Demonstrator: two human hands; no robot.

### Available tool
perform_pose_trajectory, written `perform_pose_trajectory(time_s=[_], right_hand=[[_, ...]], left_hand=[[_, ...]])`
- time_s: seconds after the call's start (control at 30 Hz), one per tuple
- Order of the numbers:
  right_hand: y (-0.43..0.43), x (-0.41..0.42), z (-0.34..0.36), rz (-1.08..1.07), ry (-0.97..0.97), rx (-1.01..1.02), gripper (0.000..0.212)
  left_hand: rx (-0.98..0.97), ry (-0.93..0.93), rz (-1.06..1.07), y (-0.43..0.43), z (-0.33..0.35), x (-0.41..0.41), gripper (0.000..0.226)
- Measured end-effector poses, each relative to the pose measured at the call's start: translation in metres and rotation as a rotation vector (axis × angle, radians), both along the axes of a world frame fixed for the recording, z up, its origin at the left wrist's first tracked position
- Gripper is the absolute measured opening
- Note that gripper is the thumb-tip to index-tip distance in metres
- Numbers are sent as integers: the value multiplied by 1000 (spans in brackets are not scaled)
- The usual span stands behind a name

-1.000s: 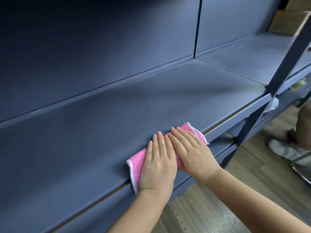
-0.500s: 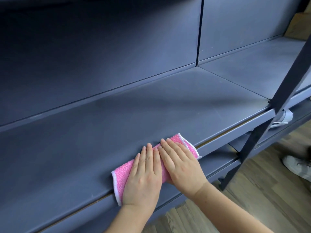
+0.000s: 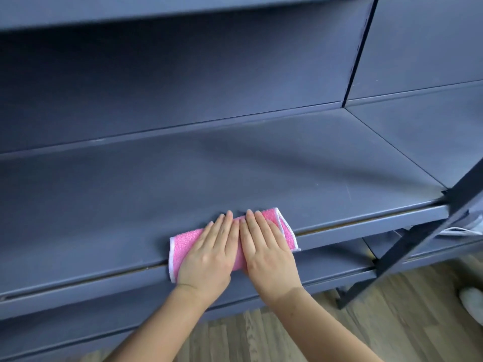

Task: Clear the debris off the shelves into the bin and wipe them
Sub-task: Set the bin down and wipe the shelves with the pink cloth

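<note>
A pink cloth [image 3: 183, 240] with white edging lies folded at the front edge of a dark grey-blue shelf [image 3: 235, 173]. My left hand [image 3: 209, 254] and my right hand [image 3: 266, 252] lie side by side on top of it, fingers straight, pressing it flat onto the shelf. The middle of the cloth is hidden under both palms. No debris shows on the shelf surface, and no bin is in view.
Another shelf board runs overhead [image 3: 156, 9] and a lower one [image 3: 339, 259] below. A dark slanted upright [image 3: 407, 244] stands at the right. A neighbouring shelf bay [image 3: 431, 137] continues rightward. A white shoe [image 3: 473, 304] rests on the wooden floor [image 3: 392, 322].
Both hands have slid the pink cloth leftward along the shelf's front edge. The view has shifted left, so the cardboard boxes at far right are out of sight.
</note>
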State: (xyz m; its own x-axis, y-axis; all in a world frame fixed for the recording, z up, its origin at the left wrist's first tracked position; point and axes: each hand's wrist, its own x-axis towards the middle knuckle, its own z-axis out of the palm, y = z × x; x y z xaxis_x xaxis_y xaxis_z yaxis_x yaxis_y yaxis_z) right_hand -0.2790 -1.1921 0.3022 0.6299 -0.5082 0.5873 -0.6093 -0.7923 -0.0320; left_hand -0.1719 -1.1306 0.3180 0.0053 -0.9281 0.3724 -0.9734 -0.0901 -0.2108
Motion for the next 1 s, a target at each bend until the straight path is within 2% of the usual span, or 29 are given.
perform_pose_trajectory(time_s=[0.07, 0.17, 0.27, 0.37, 0.47, 0.57, 0.63, 0.73, 0.83, 1.0], right_hand=[[2, -1, 3, 16, 15, 33, 43], [1, -5, 8, 42, 47, 57, 44], [-1, -7, 10, 75, 76, 62, 42], [-7, -13, 13, 98, 120, 23, 58], [-14, -20, 13, 163, 146, -46, 45], [-22, -25, 13, 147, 154, -89, 57], [-25, -28, 12, 170, 129, -119, 46], [-29, -33, 15, 180, 129, -117, 44], [-36, -46, 18, 176, 171, -148, 47], [-53, -73, 18, 214, 198, -166, 39]], left_hand=[[19, -18, -4, 1, 4, -1, 72], [71, -77, 58, 1, 14, -5, 79], [89, -101, 111, 2, 13, -6, 75], [86, -99, 128, 2, 9, -7, 60], [28, -55, 128, -1, 6, -12, 64], [-21, -77, 150, -6, 5, -18, 71], [-63, -102, 167, -8, 4, -23, 74], [-111, -94, 160, -12, 2, -33, 65], [-73, -54, 143, -19, 8, -47, 53], [-21, -66, 150, -35, 9, -66, 54]])
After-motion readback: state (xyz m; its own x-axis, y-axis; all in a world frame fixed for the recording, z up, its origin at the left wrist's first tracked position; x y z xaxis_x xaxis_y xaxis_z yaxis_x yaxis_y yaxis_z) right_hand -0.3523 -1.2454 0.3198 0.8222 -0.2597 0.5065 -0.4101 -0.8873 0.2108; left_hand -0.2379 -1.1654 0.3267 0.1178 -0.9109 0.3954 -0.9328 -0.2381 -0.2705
